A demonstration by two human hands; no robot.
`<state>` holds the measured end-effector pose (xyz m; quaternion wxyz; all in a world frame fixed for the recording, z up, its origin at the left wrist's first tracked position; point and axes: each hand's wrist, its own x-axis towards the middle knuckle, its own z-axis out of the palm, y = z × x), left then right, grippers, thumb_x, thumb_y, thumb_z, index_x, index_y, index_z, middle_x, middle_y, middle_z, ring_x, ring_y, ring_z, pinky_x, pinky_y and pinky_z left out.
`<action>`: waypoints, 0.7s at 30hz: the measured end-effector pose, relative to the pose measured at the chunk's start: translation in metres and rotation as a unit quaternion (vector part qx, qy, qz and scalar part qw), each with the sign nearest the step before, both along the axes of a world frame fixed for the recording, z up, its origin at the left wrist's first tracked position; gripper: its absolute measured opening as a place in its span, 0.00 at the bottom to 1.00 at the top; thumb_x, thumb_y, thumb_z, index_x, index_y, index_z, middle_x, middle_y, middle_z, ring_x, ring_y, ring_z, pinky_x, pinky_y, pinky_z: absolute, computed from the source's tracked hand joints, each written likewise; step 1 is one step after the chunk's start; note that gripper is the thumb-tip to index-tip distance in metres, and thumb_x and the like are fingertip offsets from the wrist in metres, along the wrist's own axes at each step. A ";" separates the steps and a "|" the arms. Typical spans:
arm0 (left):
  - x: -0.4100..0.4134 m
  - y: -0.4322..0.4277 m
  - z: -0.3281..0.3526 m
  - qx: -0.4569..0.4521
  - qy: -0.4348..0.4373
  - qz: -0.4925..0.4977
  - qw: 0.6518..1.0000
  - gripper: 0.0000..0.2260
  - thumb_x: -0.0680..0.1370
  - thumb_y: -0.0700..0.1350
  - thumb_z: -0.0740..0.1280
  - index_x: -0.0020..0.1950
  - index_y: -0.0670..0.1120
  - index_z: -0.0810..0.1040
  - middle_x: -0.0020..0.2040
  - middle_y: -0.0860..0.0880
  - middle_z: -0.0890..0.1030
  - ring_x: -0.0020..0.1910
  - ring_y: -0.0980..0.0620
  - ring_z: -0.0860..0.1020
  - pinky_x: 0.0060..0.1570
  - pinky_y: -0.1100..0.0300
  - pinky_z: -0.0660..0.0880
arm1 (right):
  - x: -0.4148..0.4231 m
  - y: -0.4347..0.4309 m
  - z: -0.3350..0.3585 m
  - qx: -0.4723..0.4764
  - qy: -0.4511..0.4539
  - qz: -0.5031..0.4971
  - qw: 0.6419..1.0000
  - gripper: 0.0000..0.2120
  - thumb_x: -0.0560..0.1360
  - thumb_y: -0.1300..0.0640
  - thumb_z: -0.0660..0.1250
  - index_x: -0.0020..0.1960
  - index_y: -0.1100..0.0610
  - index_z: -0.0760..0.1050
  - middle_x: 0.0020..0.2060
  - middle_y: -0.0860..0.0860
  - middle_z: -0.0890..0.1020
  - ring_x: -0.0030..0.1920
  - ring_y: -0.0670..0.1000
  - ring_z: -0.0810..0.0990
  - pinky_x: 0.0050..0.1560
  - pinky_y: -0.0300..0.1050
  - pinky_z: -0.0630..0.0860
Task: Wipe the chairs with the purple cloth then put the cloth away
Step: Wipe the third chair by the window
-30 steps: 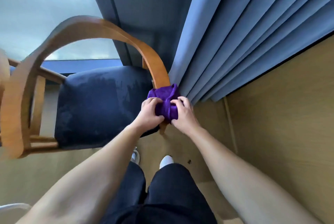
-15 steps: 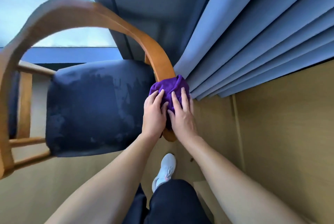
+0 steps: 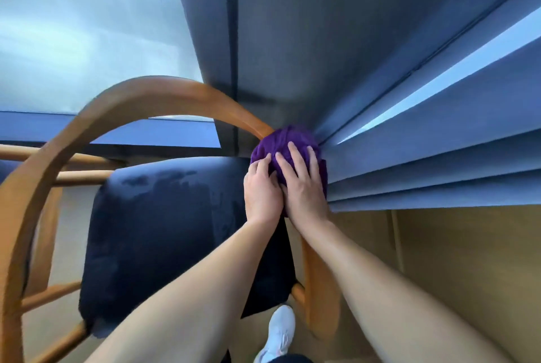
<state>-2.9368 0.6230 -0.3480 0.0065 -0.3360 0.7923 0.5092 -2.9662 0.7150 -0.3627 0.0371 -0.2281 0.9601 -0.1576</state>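
Note:
A wooden chair with a curved orange-brown frame [image 3: 123, 99] and a dark blue padded seat [image 3: 164, 228] stands in front of me. The purple cloth [image 3: 288, 140] is bunched over the chair's right armrest, high up where the rail bends. My left hand [image 3: 262, 190] and my right hand [image 3: 301, 184] lie side by side on the cloth, fingers stretched forward and pressing it onto the wood. The rail under the cloth is hidden.
Grey-blue curtains [image 3: 424, 140] hang right against the chair's right side. A window [image 3: 87, 26] is behind the chair. The floor [image 3: 468, 260] is light wood. My white shoe [image 3: 278, 333] stands beside the chair's front right leg [image 3: 319, 289].
Both hands have slid the cloth up along the right armrest, away from its front end towards the back bend. Fingers that gripped the cloth a second ago now lie flat.

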 end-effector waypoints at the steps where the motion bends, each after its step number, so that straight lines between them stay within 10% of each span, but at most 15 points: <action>1: -0.003 -0.011 -0.001 0.022 -0.006 0.003 1.000 0.20 0.82 0.39 0.60 0.74 0.48 0.71 0.70 0.49 0.73 0.69 0.50 0.71 0.63 0.64 0.64 | -0.005 -0.009 -0.002 -0.004 0.013 0.010 1.000 0.24 0.77 0.62 0.69 0.72 0.52 0.72 0.76 0.52 0.66 0.76 0.63 0.60 0.74 0.62 0.64; 11: -0.030 -0.081 -0.009 0.037 0.067 0.031 0.997 0.15 0.79 0.37 0.67 0.65 0.44 0.75 0.62 0.48 0.77 0.60 0.49 0.76 0.60 0.61 0.70 | -0.045 -0.065 -0.018 0.003 0.081 0.045 0.996 0.29 0.76 0.60 0.69 0.74 0.51 0.63 0.76 0.50 0.66 0.76 0.61 0.61 0.76 0.56 0.62; 15: -0.019 -0.089 -0.024 -0.204 0.113 -0.056 0.971 0.25 0.72 0.36 0.73 0.68 0.44 0.74 0.65 0.45 0.75 0.63 0.44 0.73 0.60 0.48 0.74 | -0.052 -0.070 -0.018 -0.037 0.100 0.068 0.992 0.33 0.72 0.62 0.72 0.74 0.54 0.65 0.74 0.52 0.68 0.74 0.60 0.65 0.75 0.55 0.63; 21: -0.029 -0.121 -0.039 -0.513 0.227 -0.132 0.817 0.22 0.79 0.36 0.60 0.72 0.48 0.72 0.66 0.41 0.66 0.68 0.41 0.69 0.68 0.47 0.67 | -0.062 -0.089 -0.013 -0.112 0.053 0.011 0.992 0.40 0.67 0.60 0.79 0.73 0.66 0.65 0.72 0.60 0.68 0.73 0.57 0.68 0.74 0.49 0.64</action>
